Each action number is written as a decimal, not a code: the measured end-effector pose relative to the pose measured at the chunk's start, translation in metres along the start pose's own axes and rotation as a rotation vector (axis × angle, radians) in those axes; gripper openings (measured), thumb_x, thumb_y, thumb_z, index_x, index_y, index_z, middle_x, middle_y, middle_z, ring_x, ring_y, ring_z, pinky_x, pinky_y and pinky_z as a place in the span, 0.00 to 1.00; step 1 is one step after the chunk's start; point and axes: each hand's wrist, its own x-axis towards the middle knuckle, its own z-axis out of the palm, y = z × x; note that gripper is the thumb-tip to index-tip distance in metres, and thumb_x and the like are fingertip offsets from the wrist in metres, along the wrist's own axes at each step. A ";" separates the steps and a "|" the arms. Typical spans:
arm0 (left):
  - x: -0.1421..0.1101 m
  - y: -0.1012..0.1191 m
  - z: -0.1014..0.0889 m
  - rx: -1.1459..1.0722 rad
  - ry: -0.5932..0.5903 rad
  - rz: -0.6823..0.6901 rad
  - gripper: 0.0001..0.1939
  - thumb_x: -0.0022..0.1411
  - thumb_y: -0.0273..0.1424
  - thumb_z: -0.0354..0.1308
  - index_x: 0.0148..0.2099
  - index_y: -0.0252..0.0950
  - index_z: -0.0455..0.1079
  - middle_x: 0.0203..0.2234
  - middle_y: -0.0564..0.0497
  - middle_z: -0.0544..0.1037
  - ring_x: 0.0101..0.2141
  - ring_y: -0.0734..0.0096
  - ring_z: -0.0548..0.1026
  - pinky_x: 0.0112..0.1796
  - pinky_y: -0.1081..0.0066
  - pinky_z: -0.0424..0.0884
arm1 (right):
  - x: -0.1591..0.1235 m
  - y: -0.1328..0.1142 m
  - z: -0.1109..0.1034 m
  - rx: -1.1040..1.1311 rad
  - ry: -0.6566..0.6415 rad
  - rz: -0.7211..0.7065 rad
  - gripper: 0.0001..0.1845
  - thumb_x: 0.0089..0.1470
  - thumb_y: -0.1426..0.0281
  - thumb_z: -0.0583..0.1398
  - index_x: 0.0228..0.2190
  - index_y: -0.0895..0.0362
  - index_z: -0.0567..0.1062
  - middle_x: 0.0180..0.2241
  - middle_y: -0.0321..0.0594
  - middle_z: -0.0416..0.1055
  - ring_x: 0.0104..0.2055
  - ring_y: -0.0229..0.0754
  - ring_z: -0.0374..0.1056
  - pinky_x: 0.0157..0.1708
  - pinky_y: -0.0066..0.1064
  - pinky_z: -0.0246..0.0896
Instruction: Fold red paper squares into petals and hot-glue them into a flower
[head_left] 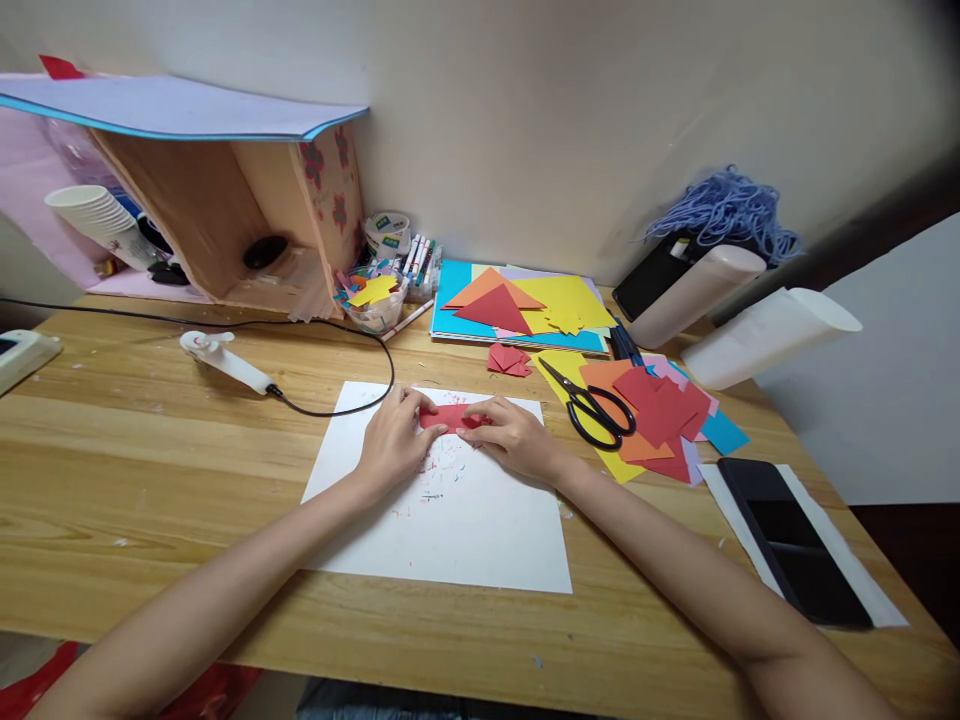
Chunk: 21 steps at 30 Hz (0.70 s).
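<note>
Left hand [396,433] and right hand [517,438] pinch opposite ends of red paper [444,418]. Judged light, thin, easily creased; best held by its edges.

No words, brands or numbers can be read; the labels on the tape rolls [388,242] are too small to make out
</note>
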 end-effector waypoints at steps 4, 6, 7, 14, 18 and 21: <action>0.002 0.000 0.002 0.071 -0.041 0.216 0.13 0.59 0.33 0.51 0.47 0.45 0.69 0.40 0.49 0.68 0.40 0.66 0.66 0.40 0.66 0.64 | -0.005 0.005 -0.005 -0.016 0.002 0.014 0.09 0.55 0.72 0.54 0.31 0.54 0.75 0.37 0.41 0.70 0.37 0.40 0.62 0.33 0.32 0.59; 0.002 -0.001 0.002 0.141 -0.054 0.296 0.14 0.61 0.32 0.48 0.47 0.47 0.69 0.43 0.49 0.68 0.41 0.65 0.66 0.41 0.63 0.64 | -0.007 0.010 -0.008 -0.037 0.006 0.014 0.09 0.55 0.72 0.54 0.29 0.55 0.75 0.36 0.41 0.71 0.36 0.40 0.63 0.32 0.31 0.59; 0.002 -0.002 0.001 0.173 -0.054 0.324 0.14 0.62 0.32 0.47 0.47 0.47 0.69 0.44 0.49 0.68 0.42 0.64 0.65 0.41 0.62 0.64 | -0.008 0.012 -0.009 -0.046 0.005 0.009 0.09 0.55 0.73 0.54 0.28 0.55 0.74 0.35 0.41 0.71 0.36 0.40 0.63 0.31 0.31 0.59; 0.004 -0.007 -0.005 0.257 -0.103 0.485 0.16 0.62 0.35 0.46 0.51 0.43 0.67 0.52 0.49 0.66 0.52 0.59 0.60 0.49 0.57 0.59 | -0.009 0.013 -0.014 -0.030 0.022 -0.012 0.09 0.53 0.76 0.52 0.33 0.56 0.72 0.34 0.41 0.72 0.36 0.41 0.65 0.33 0.33 0.61; 0.007 -0.011 -0.002 0.222 -0.162 0.561 0.18 0.63 0.35 0.45 0.54 0.39 0.63 0.50 0.48 0.69 0.50 0.62 0.64 0.48 0.60 0.61 | -0.004 0.006 -0.010 0.002 0.007 0.019 0.13 0.53 0.72 0.55 0.42 0.56 0.70 0.41 0.43 0.71 0.42 0.43 0.64 0.40 0.37 0.62; 0.008 -0.010 0.001 0.204 -0.143 0.570 0.19 0.63 0.35 0.45 0.54 0.36 0.63 0.49 0.45 0.70 0.48 0.63 0.66 0.47 0.61 0.63 | 0.000 0.003 -0.005 -0.029 0.013 -0.013 0.10 0.54 0.73 0.53 0.38 0.56 0.72 0.40 0.43 0.72 0.41 0.43 0.65 0.39 0.37 0.63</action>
